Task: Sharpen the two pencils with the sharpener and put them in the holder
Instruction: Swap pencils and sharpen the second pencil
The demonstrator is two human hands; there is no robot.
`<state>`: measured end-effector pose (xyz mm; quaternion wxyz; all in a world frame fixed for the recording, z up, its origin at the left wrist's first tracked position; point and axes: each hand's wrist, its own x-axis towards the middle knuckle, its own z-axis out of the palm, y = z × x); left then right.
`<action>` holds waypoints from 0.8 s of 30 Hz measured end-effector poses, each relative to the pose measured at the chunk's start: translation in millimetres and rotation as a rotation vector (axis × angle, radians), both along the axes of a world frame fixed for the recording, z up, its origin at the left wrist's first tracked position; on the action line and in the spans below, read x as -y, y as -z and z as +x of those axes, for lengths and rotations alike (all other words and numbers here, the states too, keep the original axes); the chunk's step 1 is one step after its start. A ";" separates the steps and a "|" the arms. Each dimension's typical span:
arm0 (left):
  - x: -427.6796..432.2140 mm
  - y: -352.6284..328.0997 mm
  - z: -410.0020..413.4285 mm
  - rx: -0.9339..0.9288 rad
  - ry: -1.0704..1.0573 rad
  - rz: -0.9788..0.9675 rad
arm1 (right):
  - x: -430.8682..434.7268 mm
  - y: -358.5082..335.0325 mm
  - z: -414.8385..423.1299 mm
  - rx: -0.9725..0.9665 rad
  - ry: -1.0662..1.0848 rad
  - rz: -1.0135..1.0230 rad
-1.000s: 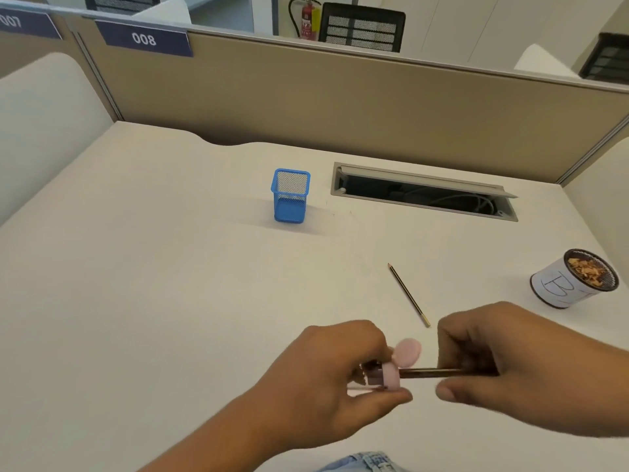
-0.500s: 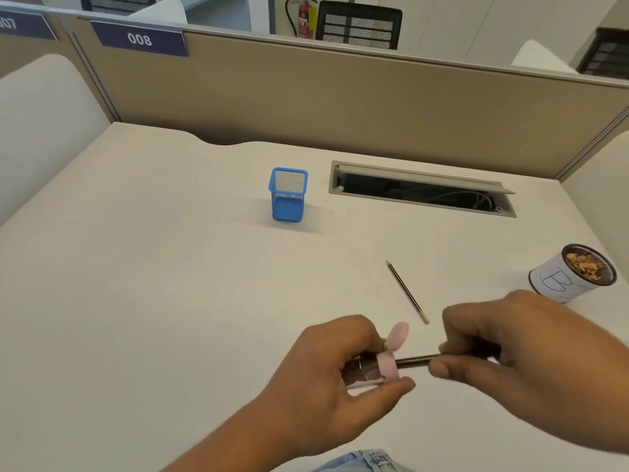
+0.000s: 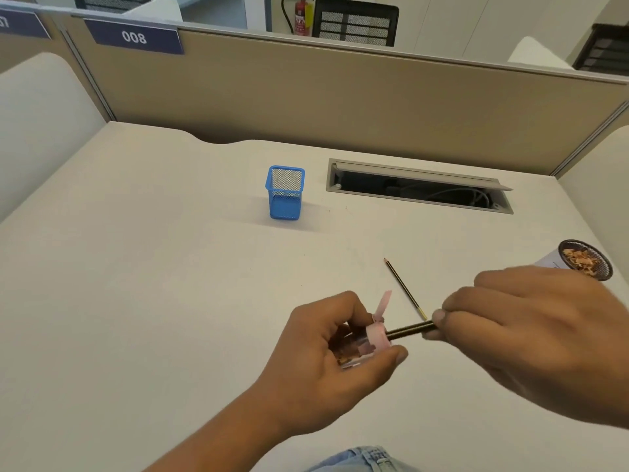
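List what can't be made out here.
Head view:
- held pencil tip: inside the sharpener
- its back end: inside the right hand grip
- sharpener body: mostly under the left hand
- shavings cup base: behind the right hand
- loose pencil point: too small

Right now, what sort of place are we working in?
Most likely an open-plan office cubicle: a beige partition carrying a 008 plate, a cable hatch set into the desk, and a mesh chair beyond.
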<state>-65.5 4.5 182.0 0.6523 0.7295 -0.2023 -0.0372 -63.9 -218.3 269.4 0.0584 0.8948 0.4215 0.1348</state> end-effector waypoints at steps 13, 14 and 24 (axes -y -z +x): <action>-18.4 18.9 23.8 0.218 0.004 0.188 | -12.5 16.4 -3.1 -0.429 0.481 0.163; -21.5 19.9 25.5 0.171 -0.036 0.156 | -10.2 17.8 -0.8 -0.419 0.482 0.181; -22.4 30.4 27.3 -0.047 -0.142 0.017 | -5.9 66.0 10.6 -0.647 0.692 0.842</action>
